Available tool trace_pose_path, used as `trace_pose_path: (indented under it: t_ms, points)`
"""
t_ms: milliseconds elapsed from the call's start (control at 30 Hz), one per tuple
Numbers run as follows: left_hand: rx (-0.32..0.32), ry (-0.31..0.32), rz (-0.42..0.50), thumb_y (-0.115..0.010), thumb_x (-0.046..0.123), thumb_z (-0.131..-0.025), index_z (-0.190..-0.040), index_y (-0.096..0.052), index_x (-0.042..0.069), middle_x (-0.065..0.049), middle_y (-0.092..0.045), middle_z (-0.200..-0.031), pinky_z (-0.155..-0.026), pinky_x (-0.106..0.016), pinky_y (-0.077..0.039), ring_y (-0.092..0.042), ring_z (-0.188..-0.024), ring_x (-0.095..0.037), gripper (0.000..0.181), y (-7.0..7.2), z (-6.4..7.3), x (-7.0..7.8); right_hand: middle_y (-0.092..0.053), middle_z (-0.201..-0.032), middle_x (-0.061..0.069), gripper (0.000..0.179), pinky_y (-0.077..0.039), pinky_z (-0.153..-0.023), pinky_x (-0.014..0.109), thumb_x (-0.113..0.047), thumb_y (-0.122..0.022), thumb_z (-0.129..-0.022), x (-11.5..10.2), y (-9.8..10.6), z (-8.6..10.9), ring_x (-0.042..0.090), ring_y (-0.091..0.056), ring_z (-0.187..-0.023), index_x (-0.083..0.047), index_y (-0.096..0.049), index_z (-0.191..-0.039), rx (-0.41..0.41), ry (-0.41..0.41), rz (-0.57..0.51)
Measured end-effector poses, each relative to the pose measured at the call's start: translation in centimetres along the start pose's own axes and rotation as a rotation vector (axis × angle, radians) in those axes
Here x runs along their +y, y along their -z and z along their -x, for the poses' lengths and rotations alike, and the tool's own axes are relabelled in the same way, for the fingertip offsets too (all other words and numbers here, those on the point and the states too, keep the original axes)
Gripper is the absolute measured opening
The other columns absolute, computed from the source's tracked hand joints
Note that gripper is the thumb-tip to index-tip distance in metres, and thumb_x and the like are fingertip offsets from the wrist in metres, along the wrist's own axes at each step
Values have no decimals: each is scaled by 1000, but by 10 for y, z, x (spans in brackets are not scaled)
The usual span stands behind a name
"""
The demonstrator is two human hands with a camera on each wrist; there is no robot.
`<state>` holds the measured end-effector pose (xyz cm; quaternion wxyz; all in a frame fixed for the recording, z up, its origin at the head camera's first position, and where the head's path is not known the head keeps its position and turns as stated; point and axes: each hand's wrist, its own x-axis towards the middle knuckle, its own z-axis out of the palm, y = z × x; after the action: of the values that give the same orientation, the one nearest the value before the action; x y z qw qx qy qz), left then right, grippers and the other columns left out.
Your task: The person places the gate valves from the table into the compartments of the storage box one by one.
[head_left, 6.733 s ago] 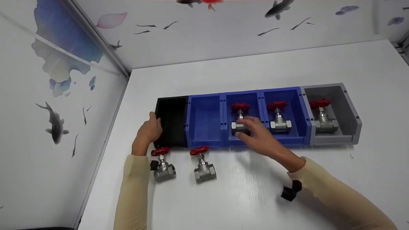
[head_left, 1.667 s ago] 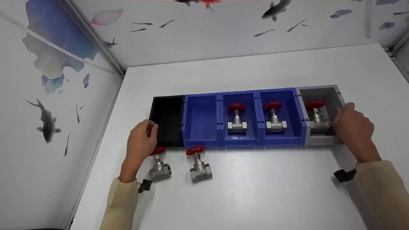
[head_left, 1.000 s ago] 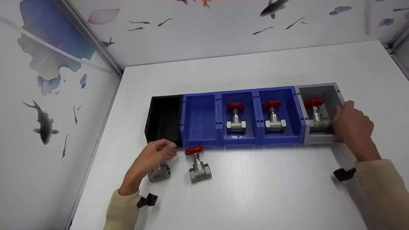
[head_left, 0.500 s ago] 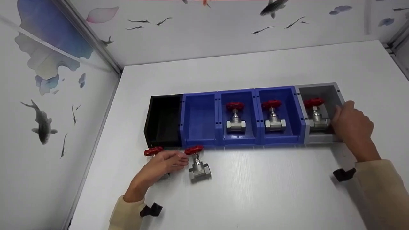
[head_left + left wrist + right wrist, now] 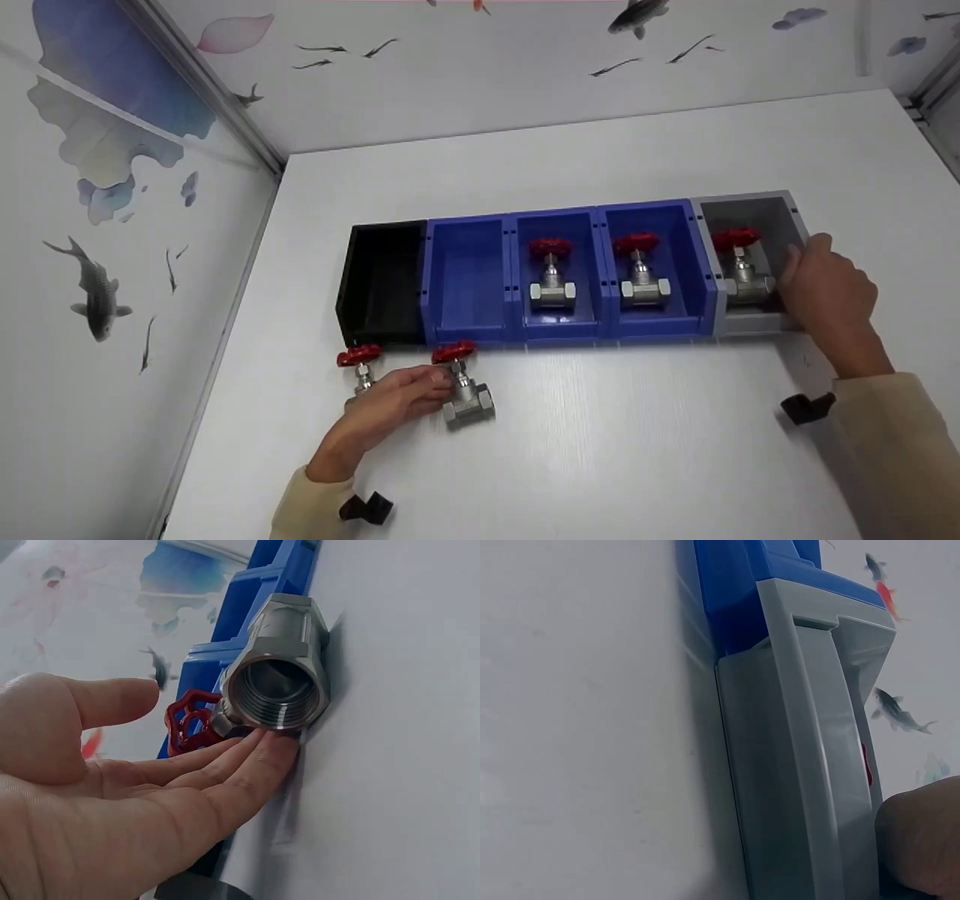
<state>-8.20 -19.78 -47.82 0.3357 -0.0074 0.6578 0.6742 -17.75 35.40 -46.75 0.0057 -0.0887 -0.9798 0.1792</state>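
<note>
Diffuse light left a pale sheen on the table (image 5: 585,457) and a soft shadow beside the right sleeve (image 5: 900,442). Both wrist views were dimmer, the wall (image 5: 75,622) blurred in the left one.

The handwheel valve (image 5: 469,403) lies on the tabletop (image 5: 600,435) in front of the row of bins: a silvery metal body with hexagonal ends, a short stem and a red spoked wheel angled towards the second bin from the left. The left-wrist view looks into one threaded, hollow end. The left hand (image 5: 396,403) reaches its extended fingers beside and under it, thumb apart; firm contact cannot be told. The gray bin (image 5: 754,324) stands upright at the row's right end, against a blue one, open-topped with a low front lip; the right hand (image 5: 829,300) grips its right wall.
</note>
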Motion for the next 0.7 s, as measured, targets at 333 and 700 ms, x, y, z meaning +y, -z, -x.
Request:
trace_pose_path:
  t_ms: [333,700]
  points:
    - [72,-11,93,-53,18,-103,-128,-51,-8,-3,-61,-113,-98,-31,-43,-57,-108,-15,37,-13,-7,-11,-54,-81,39,52,-38,-45,47,-34,-24,-107,-1,4,1,44,-54,-59,16,-39,-108,-26,-32,4]
    - [109,42,34,-51,18,-102,-132,-49,-10,-5,-56,-115,-97,-33,-37,-48,-109,-18,41,-24,-12,-5,-54,-80,40,51,-37,-44,48,-32,-24,-107,-2,0,1,45,-54,-58,17,-39,-109,-9,-15,-4]
